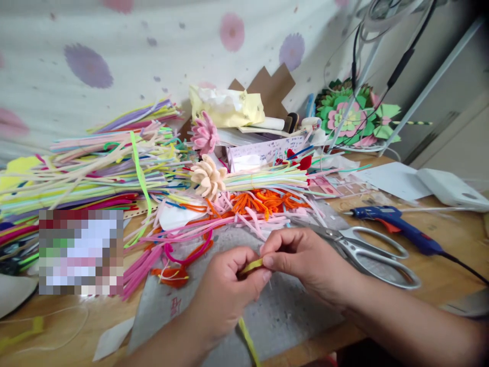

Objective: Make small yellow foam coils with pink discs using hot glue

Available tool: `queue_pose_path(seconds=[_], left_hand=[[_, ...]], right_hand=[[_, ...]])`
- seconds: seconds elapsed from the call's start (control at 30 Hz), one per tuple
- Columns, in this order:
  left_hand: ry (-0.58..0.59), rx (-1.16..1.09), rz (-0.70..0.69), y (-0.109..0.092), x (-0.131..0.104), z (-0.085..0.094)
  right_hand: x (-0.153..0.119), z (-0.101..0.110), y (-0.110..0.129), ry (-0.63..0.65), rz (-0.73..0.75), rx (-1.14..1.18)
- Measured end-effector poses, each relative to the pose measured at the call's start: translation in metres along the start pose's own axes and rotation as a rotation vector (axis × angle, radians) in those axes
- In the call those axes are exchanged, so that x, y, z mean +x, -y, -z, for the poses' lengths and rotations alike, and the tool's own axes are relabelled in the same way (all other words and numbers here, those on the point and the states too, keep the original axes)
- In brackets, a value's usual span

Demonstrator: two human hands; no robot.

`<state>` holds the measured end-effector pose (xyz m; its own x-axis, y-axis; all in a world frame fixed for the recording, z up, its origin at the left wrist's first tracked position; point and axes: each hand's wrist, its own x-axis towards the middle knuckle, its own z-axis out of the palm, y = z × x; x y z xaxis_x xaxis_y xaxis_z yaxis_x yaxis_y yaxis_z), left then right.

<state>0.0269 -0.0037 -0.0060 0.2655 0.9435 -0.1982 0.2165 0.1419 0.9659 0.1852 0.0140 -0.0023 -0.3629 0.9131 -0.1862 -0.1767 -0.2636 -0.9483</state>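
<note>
My left hand (231, 285) and my right hand (296, 257) meet over a grey cutting mat (160, 316). Both pinch a yellow-green pipe cleaner (252, 265) between thumb and fingers. A tail of the same colour hangs below my left hand toward the near edge. Just right of my right hand lie silver-handled scissors (367, 247), their blades partly hidden behind it. Beyond the hands are pink pipe cleaners (229, 224) and an orange bundle (263, 202). An orange piece (170, 277) rests on the mat to the left.
A blue glue gun (401, 229) with a cord lies at the right. Piles of coloured pipe cleaners (95, 173) fill the left and back. A cream fuzzy flower (208, 177) and a pink one (204, 132) stand before a yellow tissue pack (225, 107). Paper flowers (347, 120) sit at back right.
</note>
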Motion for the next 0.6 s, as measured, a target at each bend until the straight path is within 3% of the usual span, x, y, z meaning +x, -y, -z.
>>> queue_pose_path(seconds=[0.4,0.6], left_hand=[[0.087,-0.03,-0.138,0.005,-0.0055,0.0074],[0.033,0.0,-0.143,0.0009,-0.004,0.0069]], right_hand=[[-0.0003,0.0021,-0.0026,-0.01,-0.036,0.047],[-0.0008,0.0055,-0.0038,0.045,-0.044,0.061]])
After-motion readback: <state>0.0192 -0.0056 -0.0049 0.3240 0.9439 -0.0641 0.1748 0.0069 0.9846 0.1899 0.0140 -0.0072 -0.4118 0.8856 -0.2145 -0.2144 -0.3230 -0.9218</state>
